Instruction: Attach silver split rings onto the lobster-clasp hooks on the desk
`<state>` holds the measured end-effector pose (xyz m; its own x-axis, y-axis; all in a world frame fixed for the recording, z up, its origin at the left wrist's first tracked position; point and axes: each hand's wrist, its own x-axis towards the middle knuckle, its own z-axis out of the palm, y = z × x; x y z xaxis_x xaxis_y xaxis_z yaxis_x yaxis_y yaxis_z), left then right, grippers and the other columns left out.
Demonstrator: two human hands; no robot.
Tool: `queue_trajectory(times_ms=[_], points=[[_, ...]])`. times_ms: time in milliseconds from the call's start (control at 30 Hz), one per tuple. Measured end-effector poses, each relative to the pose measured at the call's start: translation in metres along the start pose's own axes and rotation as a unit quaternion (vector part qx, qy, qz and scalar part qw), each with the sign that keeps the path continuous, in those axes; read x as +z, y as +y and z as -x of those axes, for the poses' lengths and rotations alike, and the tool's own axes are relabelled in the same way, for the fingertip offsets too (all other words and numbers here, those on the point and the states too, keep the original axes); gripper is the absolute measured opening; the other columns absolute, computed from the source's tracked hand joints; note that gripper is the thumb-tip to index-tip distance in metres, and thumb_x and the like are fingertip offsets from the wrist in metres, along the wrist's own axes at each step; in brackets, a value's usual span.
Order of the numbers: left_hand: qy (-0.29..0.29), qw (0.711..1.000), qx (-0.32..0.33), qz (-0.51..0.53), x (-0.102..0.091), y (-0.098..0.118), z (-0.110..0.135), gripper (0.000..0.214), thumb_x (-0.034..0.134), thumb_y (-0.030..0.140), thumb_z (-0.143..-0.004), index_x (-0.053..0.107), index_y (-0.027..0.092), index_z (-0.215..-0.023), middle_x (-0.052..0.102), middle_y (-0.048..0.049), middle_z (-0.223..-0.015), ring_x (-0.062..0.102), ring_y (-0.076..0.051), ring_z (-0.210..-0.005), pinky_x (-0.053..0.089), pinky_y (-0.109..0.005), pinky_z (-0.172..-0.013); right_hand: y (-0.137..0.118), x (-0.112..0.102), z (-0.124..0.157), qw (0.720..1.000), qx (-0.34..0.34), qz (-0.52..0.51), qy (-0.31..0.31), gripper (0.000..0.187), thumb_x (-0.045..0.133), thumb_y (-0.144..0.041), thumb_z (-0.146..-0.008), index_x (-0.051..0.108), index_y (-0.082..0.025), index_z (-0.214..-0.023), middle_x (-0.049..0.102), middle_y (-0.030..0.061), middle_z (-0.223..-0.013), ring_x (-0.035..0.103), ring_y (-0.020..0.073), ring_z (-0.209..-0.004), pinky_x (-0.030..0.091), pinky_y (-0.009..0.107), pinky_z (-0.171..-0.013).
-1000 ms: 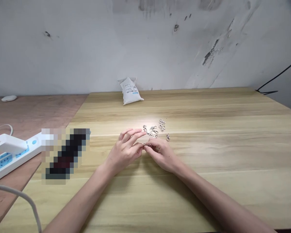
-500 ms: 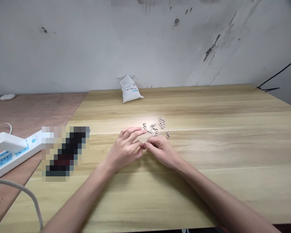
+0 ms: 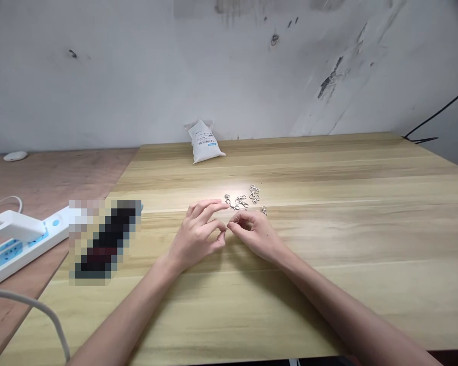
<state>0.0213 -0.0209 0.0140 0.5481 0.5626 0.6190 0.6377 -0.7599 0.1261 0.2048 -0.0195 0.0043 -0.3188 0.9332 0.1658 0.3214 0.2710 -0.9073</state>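
My left hand [image 3: 198,231] pinches with thumb and index finger at a tiny metal piece, mostly hidden by the fingertips; its other fingers stretch out above. Fingertip to fingertip with it, my right hand [image 3: 254,231] is closed on a small metal ring [image 3: 235,220], whose curve shows between thumb and index finger. Just beyond the hands lie several silver swivel clasps with rings: a single clasp [image 3: 227,199], a cluster [image 3: 241,201] and a farther pile [image 3: 254,193]. Another clasp [image 3: 264,210] is partly covered by my right hand.
A white plastic packet [image 3: 205,142] with a label stands near the wall. At left are a white power strip [image 3: 57,226] with a plugged-in charger [image 3: 17,225], a pale cable [image 3: 41,307] and a blurred-out dark object [image 3: 109,239]. Black cables [image 3: 423,139] lie at the far right corner.
My right hand has shifted slightly and now covers more of the nearest clasps. The fingertips of both hands stay close together. The view has tilted a little.
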Motion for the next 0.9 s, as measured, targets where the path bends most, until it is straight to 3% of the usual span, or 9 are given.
queue_trajectory(times_ms=[133,367,500,633,733,833,900], points=[[-0.001,1.0,-0.022,-0.005,-0.0012,-0.0004,0.0007,0.011,0.063,0.011,-0.077,0.064,0.021,-0.073,0.068,-0.0054,-0.119,0.058,-0.026,-0.117,0.044,-0.042,-0.095,0.0007,0.0,0.001,1.0,-0.01,-0.001,0.015,0.019,0.056,-0.022,-0.084,0.064,-0.016,-0.068,0.064,0.0004,-0.066,0.052,0.0112,-0.06,0.039,0.024,-0.057],[0.014,0.999,-0.044,-0.016,-0.0019,-0.0015,0.002,0.011,0.063,0.012,-0.077,0.063,0.022,-0.073,0.066,-0.0055,-0.122,0.056,-0.028,-0.118,0.042,-0.046,-0.098,-0.0006,0.001,0.0015,1.0,0.006,0.015,0.005,0.023,0.056,-0.025,-0.086,0.06,-0.017,-0.064,0.059,-0.001,-0.06,0.049,0.011,-0.057,0.038,0.026,-0.058],[0.019,0.998,-0.06,-0.023,-0.0013,-0.001,0.0025,0.01,0.063,0.012,-0.076,0.063,0.022,-0.074,0.066,-0.0053,-0.124,0.055,-0.029,-0.12,0.039,-0.048,-0.101,0.0015,0.003,0.0038,0.995,-0.04,0.091,0.019,0.023,0.056,-0.024,-0.088,0.058,-0.018,-0.066,0.061,-0.0025,-0.062,0.05,0.0111,-0.061,0.038,0.031,-0.075],[0.014,0.997,-0.079,-0.025,-0.0001,-0.0004,0.0033,0.01,0.064,0.012,-0.076,0.063,0.021,-0.074,0.066,-0.0052,-0.123,0.054,-0.029,-0.121,0.039,-0.047,-0.101,0.0047,0.0057,0.0061,0.972,-0.139,0.187,0.043,0.02,0.055,-0.023,-0.091,0.059,-0.019,-0.072,0.059,-0.0037,-0.062,0.05,0.0106,-0.06,0.035,0.033,-0.082],[0.008,0.995,-0.094,-0.024,-0.0004,-0.0016,0.0034,0.009,0.064,0.012,-0.077,0.063,0.021,-0.074,0.065,-0.0053,-0.123,0.054,-0.029,-0.121,0.038,-0.047,-0.101,0.0056,0.0049,0.0056,0.937,-0.214,0.273,0.034,0.022,0.049,-0.022,-0.096,0.065,-0.019,-0.081,0.062,-0.001,-0.066,0.052,0.0122,-0.063,0.035,0.033,-0.085],[0.013,0.993,-0.114,-0.022,-0.0022,-0.0047,0.0033,0.009,0.063,0.013,-0.079,0.064,0.021,-0.074,0.065,-0.0057,-0.124,0.054,-0.03,-0.121,0.039,-0.047,-0.098,0.0068,0.0001,0.003,0.906,-0.255,0.339,0.015,0.023,0.048,-0.022,-0.097,0.069,-0.02,-0.09,0.066,0.0019,-0.072,0.054,0.0144,-0.069,0.035,0.032,-0.083],[0.012,0.993,-0.118,-0.013,-0.0037,-0.0064,0.0032,0.009,0.063,0.014,-0.08,0.065,0.021,-0.075,0.064,-0.0059,-0.124,0.053,-0.03,-0.122,0.039,-0.046,-0.097,0.0081,-0.0038,0.0018,0.904,-0.265,0.337,0.011,0.018,0.055,-0.031,-0.095,0.07,-0.021,-0.095,0.066,0.0034,-0.079,0.055,0.016,-0.075,0.035,0.033,-0.083]])
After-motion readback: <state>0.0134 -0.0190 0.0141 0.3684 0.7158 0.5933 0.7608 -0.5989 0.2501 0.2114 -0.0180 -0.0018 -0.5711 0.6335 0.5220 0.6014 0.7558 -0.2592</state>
